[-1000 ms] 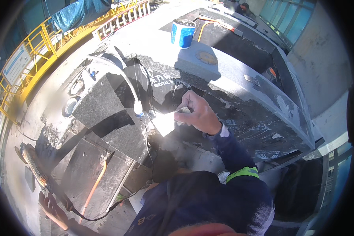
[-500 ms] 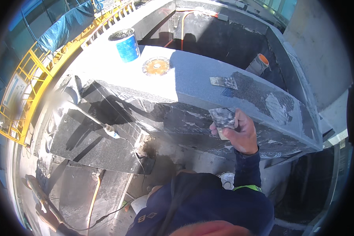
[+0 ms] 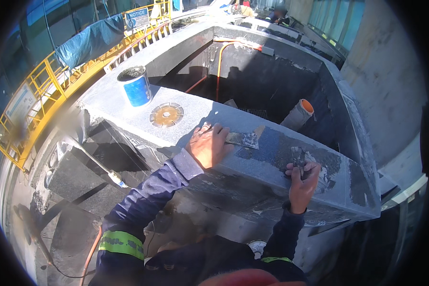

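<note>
My left hand point(image 3: 207, 145) is closed at the near-left end of a flat, paste-smeared scraper point(image 3: 245, 139), which lies against the top of the grey stone ledge point(image 3: 214, 114). In my right hand point(image 3: 304, 185) is a second flat scraper point(image 3: 298, 156), pinched between thumb and fingers and tilted over the ledge. Around its blade spreads a dark patch of grey paste point(image 3: 283, 150). To the left of my left hand lies an orange-brown segmented cutting disc point(image 3: 167, 115). Beyond the disc stands an open blue-and-white can point(image 3: 137, 88) with grey smears at its rim.
Behind the ledge is a deep dark recess point(image 3: 267, 71) with an orange-ended pipe point(image 3: 300, 113) and an orange hose point(image 3: 219, 62). A long-handled tool point(image 3: 95, 159) leans at lower left. Yellow railing point(image 3: 47, 102) runs along the left. A person point(image 3: 279, 16) is far off.
My left hand has come from the lower left onto the scraper on the ledge. My right hand has brought its scraper from in front of the ledge down to the paste on top.
</note>
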`<state>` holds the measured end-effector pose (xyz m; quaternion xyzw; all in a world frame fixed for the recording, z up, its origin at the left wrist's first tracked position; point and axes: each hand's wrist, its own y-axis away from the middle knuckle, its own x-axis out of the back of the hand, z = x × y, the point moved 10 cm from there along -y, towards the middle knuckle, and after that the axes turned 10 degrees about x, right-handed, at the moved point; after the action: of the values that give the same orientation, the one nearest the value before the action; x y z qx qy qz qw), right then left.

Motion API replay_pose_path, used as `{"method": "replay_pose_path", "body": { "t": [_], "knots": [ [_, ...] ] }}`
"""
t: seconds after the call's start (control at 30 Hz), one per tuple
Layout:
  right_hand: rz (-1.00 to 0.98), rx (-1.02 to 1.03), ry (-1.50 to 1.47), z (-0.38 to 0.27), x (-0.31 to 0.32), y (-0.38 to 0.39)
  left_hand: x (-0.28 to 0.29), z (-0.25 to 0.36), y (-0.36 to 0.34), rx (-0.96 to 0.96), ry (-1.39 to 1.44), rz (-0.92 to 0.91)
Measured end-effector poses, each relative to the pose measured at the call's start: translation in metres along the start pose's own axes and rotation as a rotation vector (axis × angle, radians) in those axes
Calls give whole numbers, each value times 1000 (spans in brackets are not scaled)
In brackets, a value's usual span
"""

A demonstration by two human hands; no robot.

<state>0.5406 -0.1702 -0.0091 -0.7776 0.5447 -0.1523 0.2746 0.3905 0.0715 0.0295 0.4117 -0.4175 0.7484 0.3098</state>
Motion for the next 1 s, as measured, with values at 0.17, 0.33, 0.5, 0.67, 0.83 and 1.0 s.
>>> {"method": "replay_pose_path", "body": {
  "t": [0.17,0.33,0.5,0.67,0.83,1.0],
  "knots": [
    [-19,-25,-46,-12,-3,0,-38,-5,-23,25,32,-212],
    [-153,31,92,-61,-41,-4,-41,-12,-39,-5,100,-252],
    [-463,428,234,-139,-134,-31,-11,-35,-31,-63,410,-326],
    [-629,688,371,-190,-253,-50,112,-162,66,-118,756,309],
    [-754,1042,584,-200,-410,-68,166,-262,100,-133,433,635],
    [-1014,1134,549,-168,-532,-73,143,-301,61,-43,404,626]
  ]
}}
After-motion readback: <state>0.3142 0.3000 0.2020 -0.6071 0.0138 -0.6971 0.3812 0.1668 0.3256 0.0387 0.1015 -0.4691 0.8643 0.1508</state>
